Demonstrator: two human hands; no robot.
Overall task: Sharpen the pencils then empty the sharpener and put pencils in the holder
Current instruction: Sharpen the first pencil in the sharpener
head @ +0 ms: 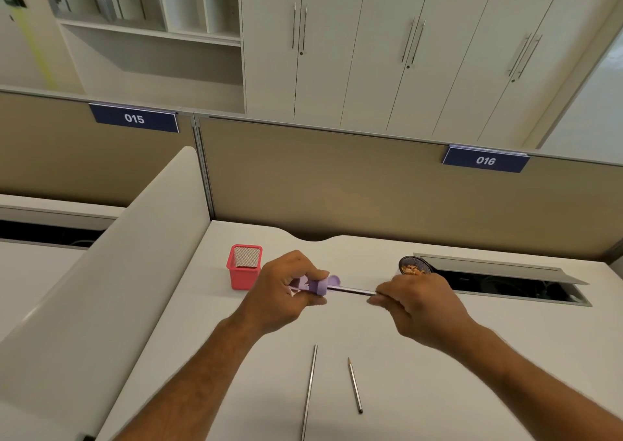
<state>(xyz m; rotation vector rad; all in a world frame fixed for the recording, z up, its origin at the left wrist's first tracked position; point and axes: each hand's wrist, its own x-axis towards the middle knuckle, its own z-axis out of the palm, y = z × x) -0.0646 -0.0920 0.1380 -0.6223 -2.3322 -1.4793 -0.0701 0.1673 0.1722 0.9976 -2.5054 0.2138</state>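
My left grip clasps the lilac plastic sharpener; my right grip pinches the dark slim pencil in it, mid-sharpening; next, twist

Holder at rear left of the worktop; dish of shavings rear right; two pencils side by side in front; sharpener held between.

A white desk backed by a tan partition bearing blue number plates 015 and 016; an open cable hatch sits at right, with pale cupboards and open shelving behind
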